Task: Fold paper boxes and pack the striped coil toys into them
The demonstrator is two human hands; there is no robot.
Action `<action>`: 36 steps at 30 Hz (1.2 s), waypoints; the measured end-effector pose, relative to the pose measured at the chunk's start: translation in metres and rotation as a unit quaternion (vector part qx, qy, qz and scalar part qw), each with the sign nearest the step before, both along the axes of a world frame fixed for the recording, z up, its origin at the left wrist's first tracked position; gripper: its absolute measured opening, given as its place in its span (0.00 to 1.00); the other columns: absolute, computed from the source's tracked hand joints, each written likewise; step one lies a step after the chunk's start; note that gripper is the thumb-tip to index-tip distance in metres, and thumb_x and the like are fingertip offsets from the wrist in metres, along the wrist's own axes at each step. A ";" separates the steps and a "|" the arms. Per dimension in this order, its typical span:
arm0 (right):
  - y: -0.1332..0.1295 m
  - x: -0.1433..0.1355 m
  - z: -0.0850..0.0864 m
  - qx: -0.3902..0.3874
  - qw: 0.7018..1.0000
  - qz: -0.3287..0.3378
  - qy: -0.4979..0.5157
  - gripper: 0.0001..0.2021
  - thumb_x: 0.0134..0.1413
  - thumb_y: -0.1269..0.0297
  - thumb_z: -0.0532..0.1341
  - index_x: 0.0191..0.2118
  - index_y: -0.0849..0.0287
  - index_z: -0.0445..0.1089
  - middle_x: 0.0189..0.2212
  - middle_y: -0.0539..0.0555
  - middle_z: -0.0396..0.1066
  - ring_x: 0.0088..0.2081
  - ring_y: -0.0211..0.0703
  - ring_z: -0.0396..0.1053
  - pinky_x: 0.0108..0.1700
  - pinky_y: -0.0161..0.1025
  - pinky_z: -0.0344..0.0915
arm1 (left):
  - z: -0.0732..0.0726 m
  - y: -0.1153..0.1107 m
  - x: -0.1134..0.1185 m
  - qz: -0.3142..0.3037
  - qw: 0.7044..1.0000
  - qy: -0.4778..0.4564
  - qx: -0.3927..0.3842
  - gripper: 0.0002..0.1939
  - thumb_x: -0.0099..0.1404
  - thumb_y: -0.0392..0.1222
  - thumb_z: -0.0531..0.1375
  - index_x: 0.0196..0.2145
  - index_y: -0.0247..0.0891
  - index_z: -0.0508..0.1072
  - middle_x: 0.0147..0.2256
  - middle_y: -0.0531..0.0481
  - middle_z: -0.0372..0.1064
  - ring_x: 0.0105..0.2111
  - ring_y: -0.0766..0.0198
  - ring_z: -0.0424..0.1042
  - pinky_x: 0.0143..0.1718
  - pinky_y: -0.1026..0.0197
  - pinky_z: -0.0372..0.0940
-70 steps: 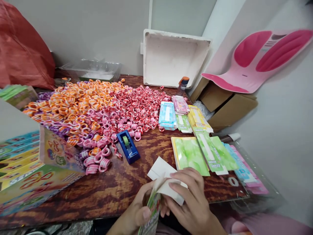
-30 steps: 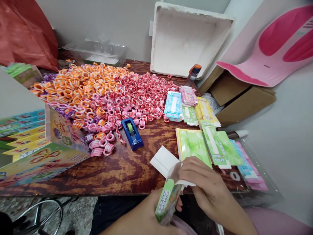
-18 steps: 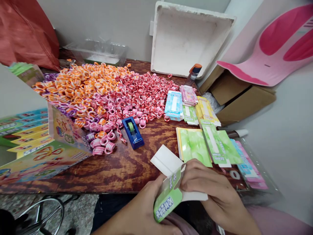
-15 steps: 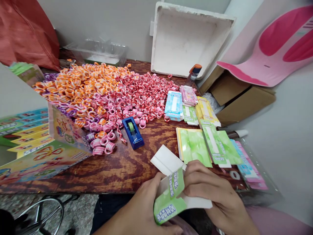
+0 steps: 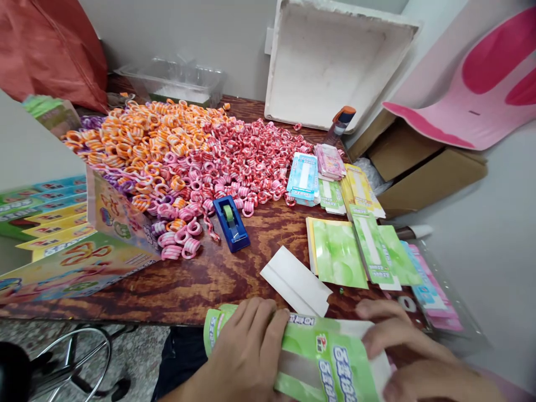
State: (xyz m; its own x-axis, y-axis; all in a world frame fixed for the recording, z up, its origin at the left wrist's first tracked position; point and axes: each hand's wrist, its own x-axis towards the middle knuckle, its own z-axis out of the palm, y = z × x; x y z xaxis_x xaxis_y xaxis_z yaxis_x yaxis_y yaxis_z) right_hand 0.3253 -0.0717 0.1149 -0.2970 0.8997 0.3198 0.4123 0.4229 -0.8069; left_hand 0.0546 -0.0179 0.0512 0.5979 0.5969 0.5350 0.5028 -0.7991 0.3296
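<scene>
A green printed carton blank [image 5: 322, 357] lies spread out flat at the near table edge, held between both hands. My left hand [image 5: 247, 352] presses on its left end, fingers over the top. My right hand [image 5: 402, 357] grips its right end and looks blurred. Just beyond the carton, a folded white paper strip [image 5: 295, 280] lies on the wooden table [image 5: 196, 279].
A large heap of orange, pink and red striped plastic rings [image 5: 188, 156] fills the table's far half, with a blue tape dispenser [image 5: 231, 222] in front. Flat green, blue, pink cartons [image 5: 355, 245] lie at right. A colourful open box [image 5: 62, 240] stands left; white foam tray [image 5: 335, 61] leans behind.
The green carton, held partly folded upright between my hands, is now opened out flat and wide. My hands have moved apart to its two ends. The view has dipped slightly.
</scene>
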 end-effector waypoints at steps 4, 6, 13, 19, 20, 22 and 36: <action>0.004 -0.013 -0.006 -0.075 0.993 -0.066 -0.062 0.15 0.60 0.47 0.69 0.46 0.49 0.81 0.58 0.60 0.72 0.63 0.60 0.66 0.62 0.48 0.70 | 0.010 0.010 0.001 0.033 0.991 0.128 0.032 0.29 0.70 0.47 0.53 0.60 0.22 0.62 0.44 0.30 0.75 0.41 0.42 0.73 0.46 0.43 0.66; 0.009 -0.028 -0.016 -0.107 0.988 -0.104 -0.026 0.15 0.60 0.50 0.70 0.49 0.49 0.81 0.60 0.61 0.68 0.62 0.58 0.68 0.60 0.47 0.72 | 0.014 0.015 0.002 0.056 0.983 0.167 0.047 0.26 0.69 0.40 0.52 0.61 0.22 0.61 0.46 0.31 0.76 0.42 0.43 0.73 0.48 0.44 0.65; 0.021 -0.073 -0.046 -0.294 0.887 -0.196 0.297 0.11 0.62 0.55 0.70 0.48 0.46 0.84 0.75 0.53 0.51 0.73 0.59 0.55 0.72 0.56 0.57 | 0.007 0.018 0.002 0.142 0.968 0.175 0.114 0.21 0.69 0.29 0.49 0.58 0.23 0.65 0.46 0.34 0.77 0.45 0.45 0.74 0.52 0.47 0.62; 0.032 -0.076 -0.039 -0.403 0.817 -0.158 0.380 0.17 0.53 0.54 0.76 0.49 0.48 0.83 0.65 0.57 0.71 0.69 0.61 0.62 0.72 0.62 0.55 | 0.008 0.022 -0.003 0.146 0.960 0.185 0.152 0.19 0.71 0.26 0.47 0.56 0.23 0.67 0.45 0.35 0.78 0.44 0.47 0.76 0.52 0.47 0.61; 0.033 -0.076 -0.038 -0.407 0.815 -0.151 0.384 0.17 0.52 0.54 0.76 0.49 0.48 0.83 0.63 0.58 0.73 0.68 0.60 0.64 0.70 0.62 0.58 | 0.009 0.024 -0.003 0.143 0.959 0.187 0.158 0.19 0.72 0.27 0.47 0.57 0.24 0.67 0.45 0.35 0.78 0.45 0.48 0.76 0.53 0.47 0.61; 0.033 -0.077 -0.038 -0.398 0.819 -0.136 0.390 0.15 0.54 0.52 0.75 0.46 0.48 0.84 0.59 0.58 0.76 0.65 0.60 0.68 0.67 0.61 0.64 | 0.010 0.027 -0.003 0.131 0.958 0.189 0.174 0.19 0.73 0.28 0.47 0.57 0.24 0.67 0.45 0.36 0.78 0.45 0.49 0.76 0.53 0.48 0.61; 0.020 -0.063 -0.048 -0.233 0.919 -0.150 0.281 0.11 0.66 0.55 0.66 0.51 0.44 0.81 0.75 0.53 0.53 0.70 0.57 0.60 0.70 0.56 0.60 | 0.013 0.048 -0.007 0.048 0.980 0.104 0.164 0.15 0.65 0.34 0.57 0.49 0.29 0.68 0.33 0.43 0.71 0.32 0.53 0.69 0.37 0.52 0.63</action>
